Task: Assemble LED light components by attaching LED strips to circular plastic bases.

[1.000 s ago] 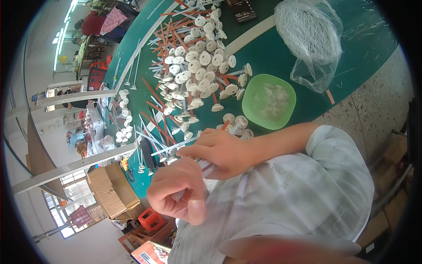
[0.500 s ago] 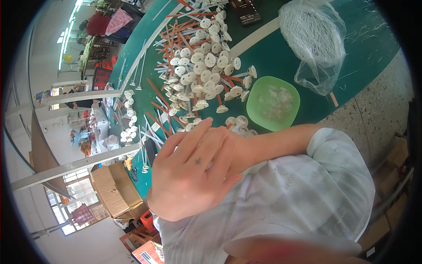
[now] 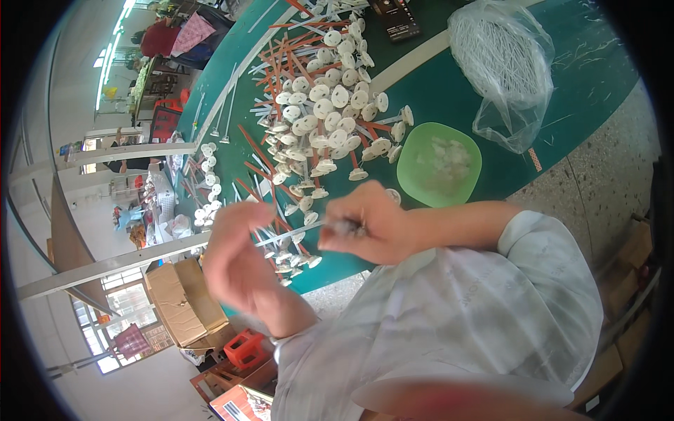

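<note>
My right hand [image 3: 372, 226] is closed in a fist-like pinch, with a small greyish bit showing between its fingers. From it a thin pale grey strip [image 3: 289, 232] sticks out toward my left hand. My left hand [image 3: 242, 256] is blurred, its fingers curved and apart, with the strip's far end close to its palm. Just beyond both hands lies a large heap of white round discs with holes [image 3: 323, 109], set on brown and grey strip stems. Right of the heap stands a light green bowl [image 3: 408, 184] holding whitish translucent bits.
A clear plastic bag [image 3: 502, 70] of thin white sticks lies at the far right of the green table [image 3: 562, 133]. A dark box [image 3: 394, 19] is at the back. Left are more discs [image 3: 210, 179], a cardboard box [image 3: 184, 305] and a red stool [image 3: 246, 349].
My hands were together, the left covering much of the right. They have moved apart, the left going left, and the pale strip now shows between them.
</note>
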The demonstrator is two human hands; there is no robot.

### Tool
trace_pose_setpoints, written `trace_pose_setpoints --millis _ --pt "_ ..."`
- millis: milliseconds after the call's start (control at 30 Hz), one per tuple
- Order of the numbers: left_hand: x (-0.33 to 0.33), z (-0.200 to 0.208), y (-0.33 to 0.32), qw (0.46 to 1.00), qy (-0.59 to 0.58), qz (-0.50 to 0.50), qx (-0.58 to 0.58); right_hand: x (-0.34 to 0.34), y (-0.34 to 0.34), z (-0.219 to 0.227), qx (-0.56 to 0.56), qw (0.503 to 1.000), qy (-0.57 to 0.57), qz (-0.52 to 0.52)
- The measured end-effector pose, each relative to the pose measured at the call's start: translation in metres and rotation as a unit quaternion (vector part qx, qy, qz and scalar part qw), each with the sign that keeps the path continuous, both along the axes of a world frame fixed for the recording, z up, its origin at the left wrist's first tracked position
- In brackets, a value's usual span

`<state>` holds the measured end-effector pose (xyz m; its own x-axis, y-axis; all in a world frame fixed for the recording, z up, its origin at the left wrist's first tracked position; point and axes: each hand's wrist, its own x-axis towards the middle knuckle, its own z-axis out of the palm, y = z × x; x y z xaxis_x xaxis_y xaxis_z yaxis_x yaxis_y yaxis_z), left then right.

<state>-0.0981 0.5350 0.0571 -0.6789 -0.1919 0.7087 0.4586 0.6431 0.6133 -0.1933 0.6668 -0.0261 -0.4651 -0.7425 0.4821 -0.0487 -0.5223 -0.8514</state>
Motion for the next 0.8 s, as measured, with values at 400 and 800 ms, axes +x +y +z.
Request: trace_pose_setpoints --millis 400,800 --pt "-0.013 -0.111 0.023 0.874 -0.279 -0.296 0.266 -0.031 -0.016 0.048 0.002 0.983 -0.177 0.057" --pt "-0.011 -0.119 0.031 0.801 -0.313 -0.281 0.426 -0.045 -0.023 0.01 0.104 0.898 -0.419 0.081"
